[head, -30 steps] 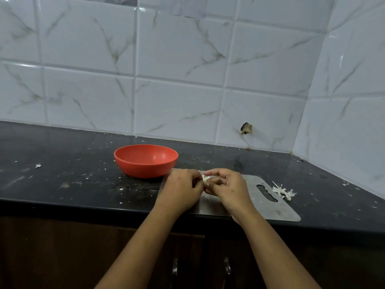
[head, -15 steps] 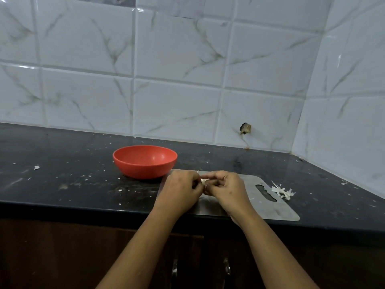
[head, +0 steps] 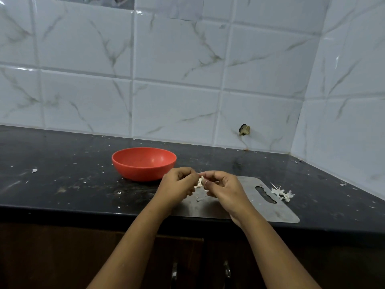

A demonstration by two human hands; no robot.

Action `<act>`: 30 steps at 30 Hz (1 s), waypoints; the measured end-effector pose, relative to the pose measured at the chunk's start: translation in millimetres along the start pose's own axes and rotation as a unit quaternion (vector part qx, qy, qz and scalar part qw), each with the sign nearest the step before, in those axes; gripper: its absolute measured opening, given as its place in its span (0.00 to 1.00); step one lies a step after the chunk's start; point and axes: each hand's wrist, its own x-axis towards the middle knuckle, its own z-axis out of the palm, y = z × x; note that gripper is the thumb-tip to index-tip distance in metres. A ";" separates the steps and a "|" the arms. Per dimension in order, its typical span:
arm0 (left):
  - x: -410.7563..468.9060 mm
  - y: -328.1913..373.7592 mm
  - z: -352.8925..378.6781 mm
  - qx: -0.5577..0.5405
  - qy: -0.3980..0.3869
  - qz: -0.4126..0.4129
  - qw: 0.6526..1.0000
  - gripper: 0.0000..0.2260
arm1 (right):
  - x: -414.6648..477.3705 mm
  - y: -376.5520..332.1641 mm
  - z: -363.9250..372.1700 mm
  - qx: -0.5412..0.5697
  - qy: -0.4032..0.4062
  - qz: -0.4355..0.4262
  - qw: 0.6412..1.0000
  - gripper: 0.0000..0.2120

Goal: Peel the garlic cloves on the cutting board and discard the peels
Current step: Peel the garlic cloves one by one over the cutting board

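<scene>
Both my hands meet just above the steel cutting board (head: pixel 277 209). My left hand (head: pixel 177 185) and my right hand (head: pixel 224 187) pinch a small white garlic clove (head: pixel 200 182) between their fingertips, and papery skin sticks out between them. A loose scrap of peel (head: pixel 199 198) lies on the board under my hands. Off the board's right end a small heap of white peels (head: pixel 282 192) lies on the black counter. Most of the clove is hidden by my fingers.
An orange-red bowl (head: pixel 143 163) stands on the dark counter just left of the board, behind my left hand. White crumbs dot the counter (head: pixel 62 184). Tiled walls close in at the back and right. Cabinet doors with handles (head: pixel 227 272) sit below the counter edge.
My hands stayed together over the board, fingers working at the clove; a bit of peel now shows on the board beneath them.
</scene>
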 end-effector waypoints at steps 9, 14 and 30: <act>0.5 -1.6 3.2 0.067 -0.024 0.023 0.997 0.11 | 3.0 4.5 -0.7 0.040 -0.028 -0.001 0.999 0.05; -0.5 -1.9 3.5 0.098 -0.009 0.011 0.995 0.10 | 2.7 5.7 0.0 0.005 -0.007 -0.009 1.000 0.06; 5.6 1.3 -42.4 0.242 0.062 -0.130 0.959 0.14 | 96.9 -46.4 65.3 -0.281 -0.061 -0.113 0.951 0.09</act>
